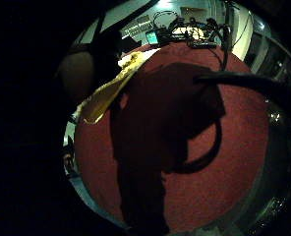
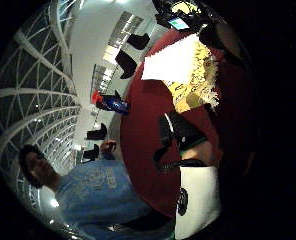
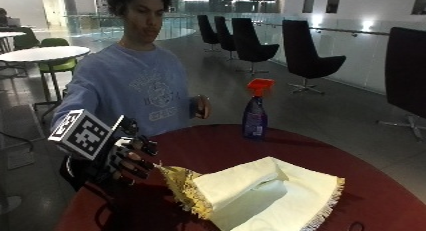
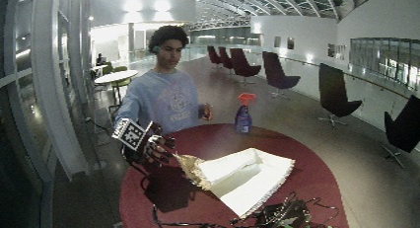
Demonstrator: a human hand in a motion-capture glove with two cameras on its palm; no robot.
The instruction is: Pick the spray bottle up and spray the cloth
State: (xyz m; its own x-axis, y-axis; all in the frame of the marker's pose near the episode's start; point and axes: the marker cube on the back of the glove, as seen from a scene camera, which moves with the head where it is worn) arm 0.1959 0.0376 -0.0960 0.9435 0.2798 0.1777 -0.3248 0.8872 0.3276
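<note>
Fingers (image 3: 136, 163) of the gloved right hand (image 3: 123, 158) hang spread and only lightly bent above the near-left part of the round red worktop (image 3: 219, 148), holding nothing. In the outside view the fingertips sit just beside the raised, fringed yellow corner of the cloth (image 3: 266, 193); whether they touch that corner cannot be told. The cloth is cream with a yellow patterned border and a fringe, loosely folded over itself, and spreads from the hand toward 4 o'clock across the worktop. From the hand, the spray bottle (image 3: 255, 113) lies at about 2 o'clock, well apart from the fingers, with the bare red worktop between them. It stands upright near the far rim of the worktop, a dark blue body under an orange-red trigger head, and beyond the far edge of the cloth, apart from it.

The wide outside view shows the same layout: right hand (image 4: 152, 146) over the left side of the worktop (image 4: 216, 134), cloth (image 4: 246, 176) in the middle, spray bottle (image 4: 244, 114) at the far rim. The person's bare left hand (image 3: 202, 107) is held up at chest height, left of the bottle and apart from it.

From the little-finger-side palm view, the hand's shadow falls on the red worktop (image 1: 224, 162) and the yellow edge of the cloth (image 1: 106, 93) lies close by. The thumb-side palm view shows the cloth (image 2: 180, 65) on the worktop (image 2: 143, 130) and the spray bottle (image 2: 110, 103) at its rim.
</note>
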